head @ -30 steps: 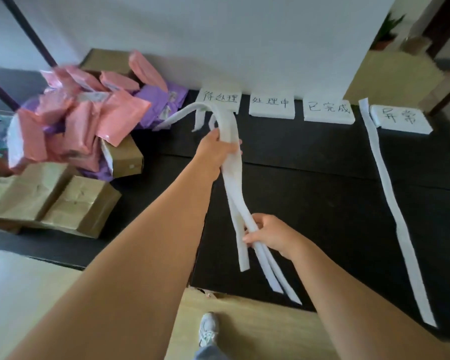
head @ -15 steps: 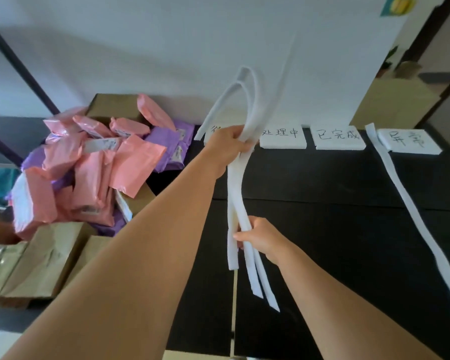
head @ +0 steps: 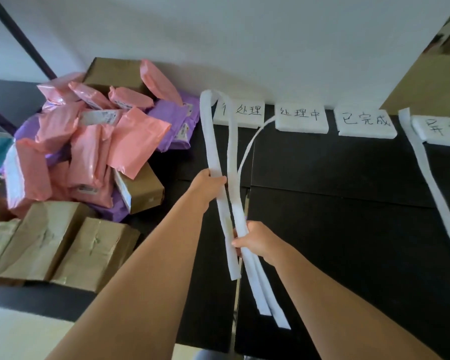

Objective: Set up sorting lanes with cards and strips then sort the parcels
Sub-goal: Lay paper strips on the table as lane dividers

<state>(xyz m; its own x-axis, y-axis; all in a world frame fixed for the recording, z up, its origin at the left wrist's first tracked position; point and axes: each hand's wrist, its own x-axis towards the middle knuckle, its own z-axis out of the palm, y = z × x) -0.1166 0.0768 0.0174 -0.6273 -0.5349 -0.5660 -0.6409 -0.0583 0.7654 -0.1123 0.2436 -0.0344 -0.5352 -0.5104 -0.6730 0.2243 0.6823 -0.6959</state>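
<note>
Several white foam strips (head: 210,141) hang in a bundle over the black table (head: 335,216). My left hand (head: 208,184) grips one strip partway up. My right hand (head: 255,240) grips the bundle lower down, the loose ends trailing toward the near edge. The strips' far ends lie over the first white card (head: 247,113) by the wall. Further right stand a second card (head: 300,119), a third card (head: 365,123) and a fourth card (head: 439,129) at the frame's edge. One strip (head: 426,178) lies flat between the third and fourth cards.
A heap of pink parcels (head: 89,149) and purple parcels (head: 174,123) fills the table's left side. Brown paper parcels (head: 63,245) lie in front of it, and a cardboard box (head: 143,188) beside it. A white wall runs behind the cards.
The strip bundle, raised high half a second ago, has come down onto the table by the first card. My left hand has separated one strip toward the left. The camera has tilted.
</note>
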